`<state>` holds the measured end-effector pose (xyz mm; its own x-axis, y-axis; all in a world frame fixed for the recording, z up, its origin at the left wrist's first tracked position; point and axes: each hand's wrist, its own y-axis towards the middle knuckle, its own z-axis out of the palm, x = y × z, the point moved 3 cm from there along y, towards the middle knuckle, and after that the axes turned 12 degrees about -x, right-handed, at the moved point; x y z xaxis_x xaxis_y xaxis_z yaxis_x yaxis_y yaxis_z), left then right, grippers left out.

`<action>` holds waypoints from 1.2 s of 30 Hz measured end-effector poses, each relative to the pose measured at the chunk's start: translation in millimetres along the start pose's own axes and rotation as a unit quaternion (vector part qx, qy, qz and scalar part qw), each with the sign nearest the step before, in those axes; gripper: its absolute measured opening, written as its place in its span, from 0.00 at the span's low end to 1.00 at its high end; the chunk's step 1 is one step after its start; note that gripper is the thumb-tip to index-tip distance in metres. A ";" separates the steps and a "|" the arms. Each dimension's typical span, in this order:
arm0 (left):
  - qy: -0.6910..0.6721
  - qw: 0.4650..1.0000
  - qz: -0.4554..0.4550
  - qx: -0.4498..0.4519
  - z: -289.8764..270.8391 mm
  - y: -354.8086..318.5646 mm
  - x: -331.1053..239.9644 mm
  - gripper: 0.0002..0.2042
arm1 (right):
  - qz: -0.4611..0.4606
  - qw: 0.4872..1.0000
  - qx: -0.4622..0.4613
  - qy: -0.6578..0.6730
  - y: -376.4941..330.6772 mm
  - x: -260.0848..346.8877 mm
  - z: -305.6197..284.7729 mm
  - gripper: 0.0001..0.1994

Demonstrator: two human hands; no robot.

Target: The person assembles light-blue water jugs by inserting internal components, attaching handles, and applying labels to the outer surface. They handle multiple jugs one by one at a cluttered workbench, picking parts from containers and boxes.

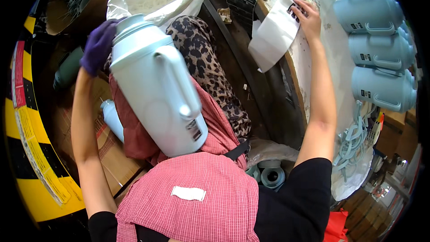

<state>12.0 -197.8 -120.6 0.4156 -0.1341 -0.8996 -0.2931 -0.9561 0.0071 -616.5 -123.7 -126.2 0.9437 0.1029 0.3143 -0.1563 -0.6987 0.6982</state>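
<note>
We could drop the jug point(143, 80) because our left grip point(97, 47) clasps just its neck, our right grip point(307, 13), closure unclear, touching the label strip point(277, 38) at the desk's point(336, 58) left edge.

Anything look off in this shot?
Nothing looks spilled. Slightly odd: the left hand, at the light-blue jug's rim, wears a purple glove while the right hand is bare. The white label sheet overhangs the table edge, and light-blue strips lie tangled.
</note>
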 end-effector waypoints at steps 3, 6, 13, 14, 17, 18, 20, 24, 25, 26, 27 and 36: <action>0.132 0.979 0.157 -0.014 -47.9 -32.4 -75.5 0.13 | 0.095 0.988 0.092 0.082 18.1 -5.8 -0.3 0.14; -0.083 0.982 0.084 0.145 -52.1 -47.2 -108.1 0.19 | 0.224 0.946 0.076 0.220 24.7 19.1 10.4 0.06; 0.044 0.995 0.079 0.033 -23.6 -42.3 -107.5 0.21 | 0.131 0.987 0.008 0.097 17.9 56.0 -21.4 0.04; 0.030 0.999 0.036 0.016 -15.5 -38.1 -100.9 0.19 | 0.021 0.998 -0.024 0.052 14.5 66.6 -26.8 0.04; -0.054 0.994 0.045 -0.088 19.3 -13.2 -60.1 0.19 | -0.056 0.997 -0.025 0.054 -10.0 134.8 -74.6 0.11; -0.138 0.980 0.065 -0.129 23.6 -23.4 -54.6 0.20 | 0.018 0.993 -0.019 0.112 -28.1 160.1 -71.9 0.08; -0.100 0.958 0.136 -0.233 23.0 -39.3 -30.3 0.17 | 0.203 0.930 0.054 0.303 -54.6 215.2 -84.2 0.06; -0.096 0.911 0.128 -0.381 68.5 -131.5 -68.6 0.15 | 0.362 0.767 0.184 0.496 -89.4 295.5 -82.9 0.07; -0.069 0.913 0.154 -0.372 69.8 -146.2 -77.6 0.16 | 0.361 0.748 0.197 0.521 -87.8 312.8 -75.9 0.07; -0.041 0.913 0.178 -0.364 70.8 -157.1 -83.4 0.16 | 0.361 0.727 0.212 0.544 -87.4 327.1 -68.1 0.07; -0.038 0.910 0.177 -0.372 70.1 -162.9 -94.3 0.16 | 0.340 0.727 0.222 0.554 -83.3 338.5 -60.6 0.07; -0.010 0.954 0.078 -0.291 68.3 -140.6 -109.7 0.07 | 0.354 0.707 0.284 0.542 -65.7 373.7 -1.5 0.07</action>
<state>-51.2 -30.9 -52.7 0.3876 -0.2879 -0.8757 0.1787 -0.9085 0.3778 -254.0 -38.3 -53.6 -0.1384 -0.1487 0.9792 -0.0453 -0.9867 -0.1562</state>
